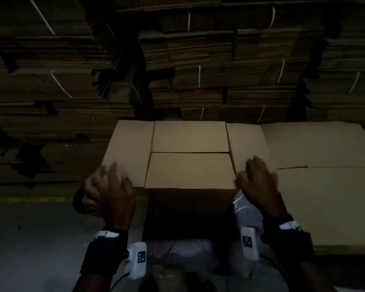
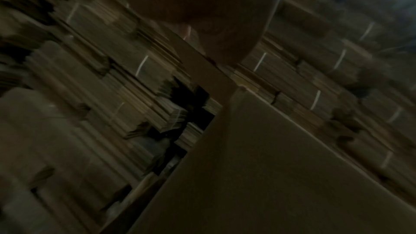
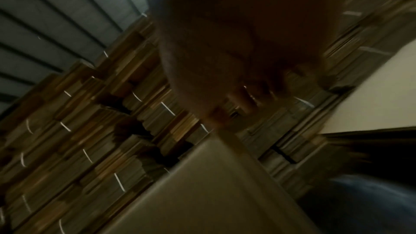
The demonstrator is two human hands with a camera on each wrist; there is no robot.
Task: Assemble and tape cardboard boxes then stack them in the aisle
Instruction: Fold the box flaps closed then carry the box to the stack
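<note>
A brown cardboard box stands right in front of me, its two inner flaps folded down flat and meeting in a seam. The left outer flap and the right outer flap still spread outward. My left hand lies over the near corner of the left flap, smeared by motion, so its grip is unclear. My right hand rests on the near end of the right flap with fingers spread flat. The left wrist view shows the palm above the flap's edge and the box wall.
Tall stacks of flattened cardboard bundles tied with white straps fill the whole background. A pile of flat cardboard sheets lies directly right of the box. Grey concrete floor with a yellow line is on the left.
</note>
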